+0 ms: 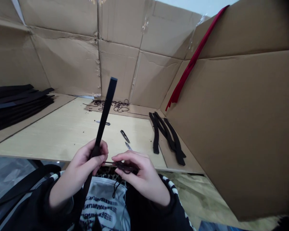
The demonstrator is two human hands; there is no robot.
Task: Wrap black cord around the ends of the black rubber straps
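My left hand [86, 163] is closed around a long flat black strip [105, 112] that points up and away from me over the pale wooden board [62, 131]. My right hand [141, 170] pinches a thin black cord [124, 168] just right of the strip's lower part, and a loop of the cord hangs down toward my lap. Both hands are close together at the board's near edge. What lies between the right fingertips beyond the cord is hard to make out.
Small thread snips [125, 136] and a pen-like tool [102, 122] lie on the board. A tangle of black cords [113, 105] sits at the back. Black strips lie at the right [167, 136] and stacked at the left [16, 104]. A red strip [190, 65] leans on the cardboard walls [231, 122].
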